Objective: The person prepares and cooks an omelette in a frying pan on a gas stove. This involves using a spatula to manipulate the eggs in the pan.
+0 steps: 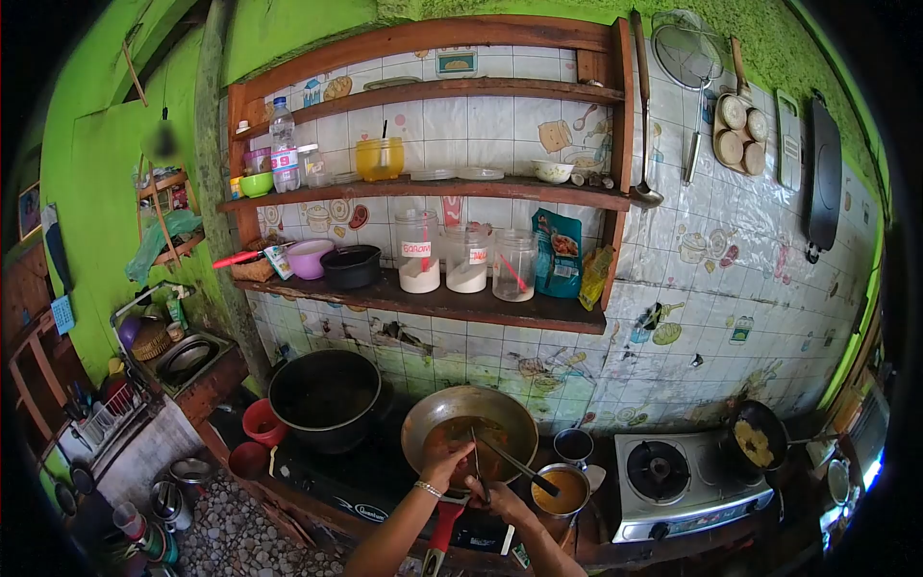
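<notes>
A wide metal wok (524, 415) with reddish-brown liquid stands on the stove; its red handle (443, 531) points toward me. My left hand (447, 462), with a bracelet at the wrist, is over the wok's near side, fingers pinched on something too small to make out. Close beside it on the right, my right hand (498, 502) is closed around what looks like scissors (475, 458), blades pointing up over the wok. A black-handled utensil (520, 467) leans in the wok, its handle over a pot of orange liquid (561, 490).
Left of the wok stands a large black pot (327, 399), with red containers (262, 423) beside it. A dark mug (573, 445) is right of the wok, then a silver stove (689, 486) with a frying pan (759, 435). Shelves (423, 294) with jars hang above.
</notes>
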A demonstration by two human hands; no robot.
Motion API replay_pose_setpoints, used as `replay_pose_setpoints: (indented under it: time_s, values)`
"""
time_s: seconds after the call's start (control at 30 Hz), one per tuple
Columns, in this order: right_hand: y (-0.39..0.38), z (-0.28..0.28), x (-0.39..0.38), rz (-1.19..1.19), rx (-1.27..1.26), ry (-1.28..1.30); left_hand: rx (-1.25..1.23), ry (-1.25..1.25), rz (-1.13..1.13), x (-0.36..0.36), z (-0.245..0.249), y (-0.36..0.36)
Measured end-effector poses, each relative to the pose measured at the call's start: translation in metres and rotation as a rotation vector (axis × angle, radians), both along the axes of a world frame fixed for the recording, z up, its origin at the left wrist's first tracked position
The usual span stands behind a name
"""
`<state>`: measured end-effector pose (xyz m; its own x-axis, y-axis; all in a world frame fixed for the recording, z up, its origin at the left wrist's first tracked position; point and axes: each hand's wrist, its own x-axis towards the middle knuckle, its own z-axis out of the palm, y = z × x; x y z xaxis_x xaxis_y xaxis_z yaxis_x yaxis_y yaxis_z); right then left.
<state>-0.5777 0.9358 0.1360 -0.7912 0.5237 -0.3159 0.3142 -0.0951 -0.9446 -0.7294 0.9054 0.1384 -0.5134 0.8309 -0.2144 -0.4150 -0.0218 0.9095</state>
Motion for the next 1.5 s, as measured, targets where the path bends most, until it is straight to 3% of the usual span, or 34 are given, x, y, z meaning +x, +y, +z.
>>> replay_pose_setpoints:
  time_s: [0.07, 0.17, 0.4, 0.47, 0.57, 0.8, 0.87, 1.0, 1.2, 1.3, 1.37, 1.5]
  values:
    - [-0.006, 0.003, -0.004, -0.091, 0.102, 0.328, -0.033, 0.045, -0.012, -0.004, 0.004, -0.001]
    - [0.004, -0.012, -0.005, -0.112, 0.120, 0.171, -0.073, 0.025, -0.002, -0.006, 0.009, -0.003]
    - [-0.005, 0.013, 0.004, -0.061, 0.017, 0.224, 0.003, 0.020, -0.017, -0.012, 0.006, 0.001]
    - [-0.001, 0.011, 0.006, 0.028, -0.061, 0.045, 0.015, 0.000, 0.046, -0.010, 0.011, 0.000]
    - [-0.001, 0.002, 0.003, 0.091, -0.037, 0.016, 0.011, -0.011, 0.023, -0.003, 0.020, -0.002]
    - [-0.009, 0.010, 0.002, -0.009, -0.008, 0.084, 0.008, 0.008, -0.028, -0.006, 0.019, -0.005]
    - [-0.015, 0.007, -0.001, -0.094, -0.001, 0.312, 0.012, 0.096, -0.024, -0.007, 0.017, -0.004]
    - [-0.015, 0.006, -0.001, -0.143, 0.096, 0.233, -0.022, 0.186, -0.001, -0.005, 0.016, -0.001]
    - [-0.006, 0.007, 0.004, -0.011, -0.080, 0.068, 0.005, 0.060, 0.060, -0.005, 0.015, 0.005]
    - [-0.005, 0.004, 0.007, 0.043, -0.112, 0.142, -0.037, 0.120, 0.055, 0.000, 0.022, 0.002]
    - [-0.004, 0.004, 0.008, 0.065, -0.168, 0.132, -0.023, 0.391, 0.016, -0.001, 0.026, 0.000]
    - [-0.009, 0.009, 0.006, -0.040, -0.081, 0.064, 0.017, 0.630, 0.024, -0.004, 0.021, 0.002]
